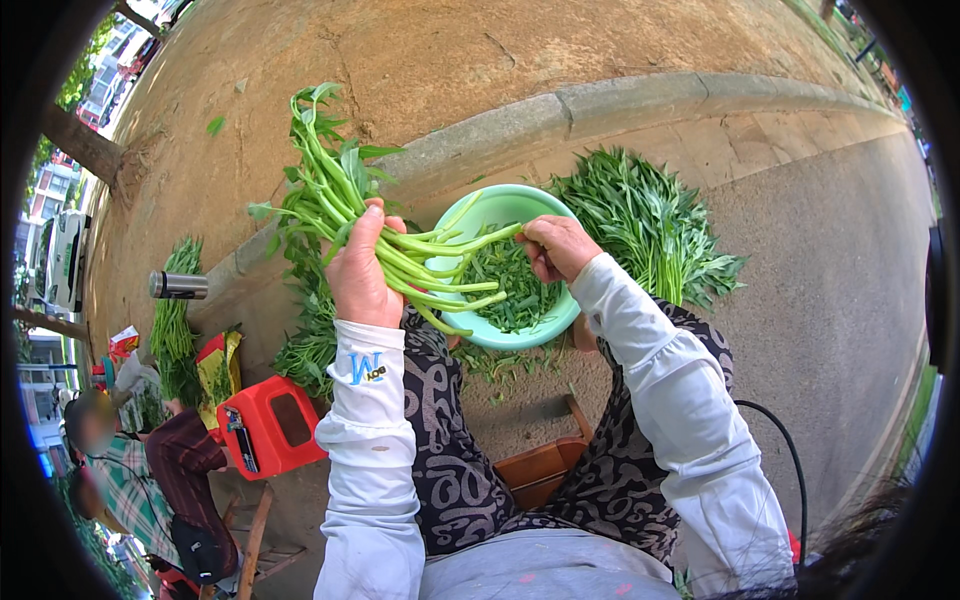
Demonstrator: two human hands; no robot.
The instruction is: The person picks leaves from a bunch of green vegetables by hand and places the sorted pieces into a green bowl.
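My left hand (365, 274) is closed around a bunch of leafy green stems (330, 176), which look like water spinach. The leaves point up and away, while the bare stem ends fan out to the right. With thumb and fingers, my right hand (559, 246) pinches the tip of one long stem (491, 237) of that bunch. Below the stem ends, a pale green plastic basin (517, 201) sits on the ground between my knees. Short torn green pieces (517, 304) lie inside it. Part of the basin is hidden behind the stems and my right hand.
A large heap of greens (637, 217) lies right of the basin, another pile (304, 349) to the left. Further left are a red plastic container (274, 427), a steel flask (178, 286) and a seated person (142, 480). A concrete kerb (517, 124) runs beyond the basin.
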